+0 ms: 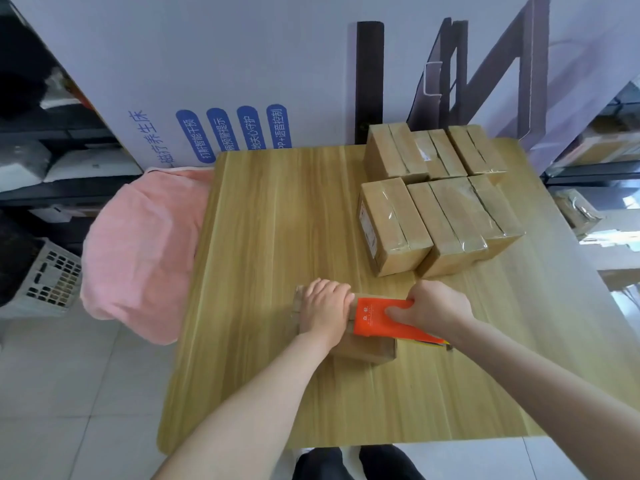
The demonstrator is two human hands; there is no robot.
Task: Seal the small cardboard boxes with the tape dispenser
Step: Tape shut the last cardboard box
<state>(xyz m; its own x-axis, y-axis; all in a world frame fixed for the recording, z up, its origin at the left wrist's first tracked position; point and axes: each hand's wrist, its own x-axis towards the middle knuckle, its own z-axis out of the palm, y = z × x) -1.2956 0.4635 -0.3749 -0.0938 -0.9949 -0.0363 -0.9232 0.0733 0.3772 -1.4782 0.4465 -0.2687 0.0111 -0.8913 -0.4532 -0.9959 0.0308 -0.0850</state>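
Observation:
A small brown cardboard box (367, 349) lies on the wooden table (277, 220) near its front middle. My left hand (323, 308) lies on the box's top at its left half, fingers curled over the far edge. My right hand (434, 304) grips an orange tape dispenser (379, 318) that sits on the box's right half, thumb on its flat face. The box's top is mostly hidden by hand and dispenser.
Several taped cardboard boxes (440, 195) stand in two rows at the table's far right. A pink cushioned chair (142, 251) is beside the table's left edge. A large white printed carton (214, 81) stands behind. A grey crate (45, 282) sits on the floor, left.

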